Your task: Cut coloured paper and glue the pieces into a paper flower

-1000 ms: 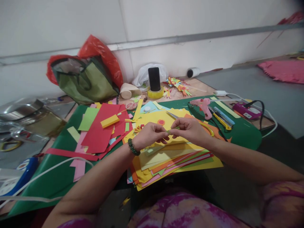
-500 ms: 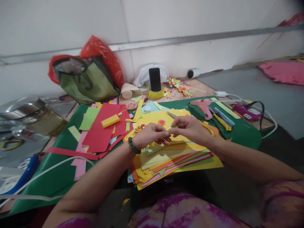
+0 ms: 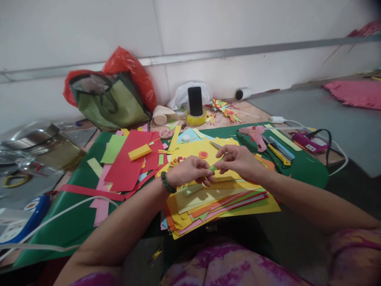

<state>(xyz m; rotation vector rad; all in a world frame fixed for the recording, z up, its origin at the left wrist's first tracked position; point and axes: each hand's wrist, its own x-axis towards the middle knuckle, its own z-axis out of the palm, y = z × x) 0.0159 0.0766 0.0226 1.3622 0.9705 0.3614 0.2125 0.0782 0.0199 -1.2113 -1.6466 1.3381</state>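
Observation:
My left hand (image 3: 187, 171), with a dark green bead bracelet on its wrist, and my right hand (image 3: 238, 161) meet over a stack of coloured paper sheets (image 3: 220, 198). Both pinch a small light green paper strip (image 3: 212, 168) between their fingertips. The fingers of each hand are curled together. A yellow sheet with a small red and orange paper circle (image 3: 203, 154) lies just behind the hands.
Red and green sheets (image 3: 127, 159) and a yellow block lie to the left on the green mat (image 3: 300, 167). To the right are a pink glue gun (image 3: 254, 135), cutters and a cable. A phone on a tape roll (image 3: 195, 105), bags and paper flowers stand by the wall.
Both hands have stayed over the paper stack, shifting slightly; the green strip is now more visible between the fingertips.

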